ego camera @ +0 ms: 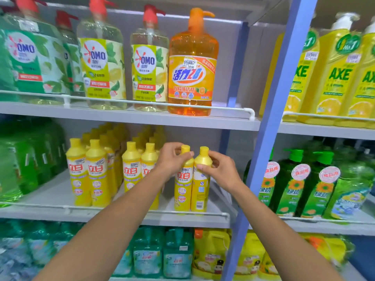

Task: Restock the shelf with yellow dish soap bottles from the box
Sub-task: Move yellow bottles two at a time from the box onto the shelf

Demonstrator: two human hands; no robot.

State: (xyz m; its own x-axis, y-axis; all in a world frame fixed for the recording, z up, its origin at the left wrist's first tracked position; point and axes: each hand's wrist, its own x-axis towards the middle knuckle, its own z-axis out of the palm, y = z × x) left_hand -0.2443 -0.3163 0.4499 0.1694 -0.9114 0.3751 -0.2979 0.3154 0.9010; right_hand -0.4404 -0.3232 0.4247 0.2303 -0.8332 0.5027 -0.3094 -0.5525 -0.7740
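Placing seems in hand: on the middle shelf (121, 212), at 3 o'clock of the stocked rows (95, 173), the left dish soap bottle (183, 180) is gripped at its neck by the left hand (172, 157), the right bottle (200, 188) by the right hand (222, 171); release seems called for next

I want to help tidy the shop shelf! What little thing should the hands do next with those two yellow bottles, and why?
Probably turn the right bottle round. It shows its barcode side, while the left bottle and the other yellow bottles along the shelf show their front labels. The right grip pinches its neck, so a small twist should do.
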